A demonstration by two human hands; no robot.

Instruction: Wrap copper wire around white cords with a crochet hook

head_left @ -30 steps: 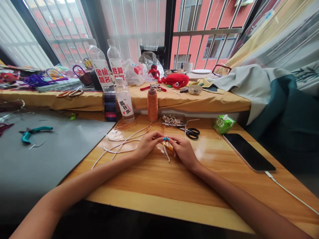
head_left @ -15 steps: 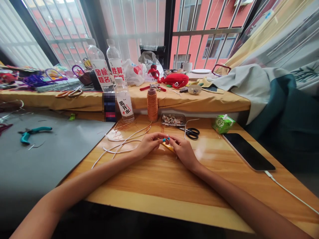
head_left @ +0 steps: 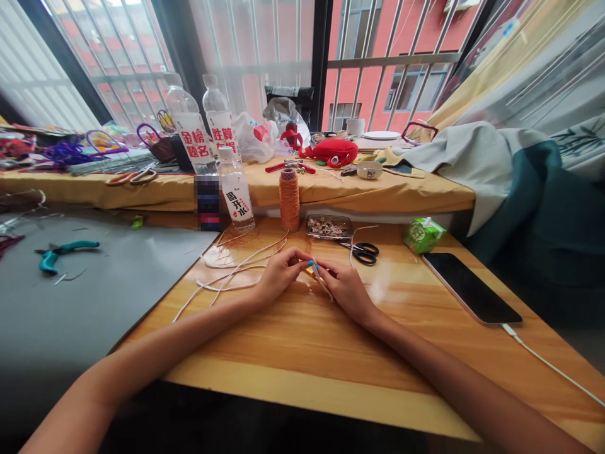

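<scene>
My left hand point(head_left: 280, 274) and my right hand point(head_left: 346, 287) rest close together on the wooden table point(head_left: 307, 340), fingertips meeting. Both pinch a small yellow-orange piece point(head_left: 312, 271) with a short white cord point(head_left: 322, 282) running across it. More white cords point(head_left: 231, 271) trail left from my left hand. A spool of orange thread point(head_left: 289, 198) stands just behind the hands, with black scissors point(head_left: 362, 251) to its right.
A tray of small beads point(head_left: 328, 227), a green carton point(head_left: 423, 235), a phone point(head_left: 471, 287) with a cable, water bottles point(head_left: 236, 189) and teal pliers point(head_left: 61, 250) on a grey mat surround the hands. A cluttered yellow-covered ledge lies behind.
The hands stayed in place while the fingers shifted. The white cord that hung down between them a second ago now lies slanted against my right hand's fingers.
</scene>
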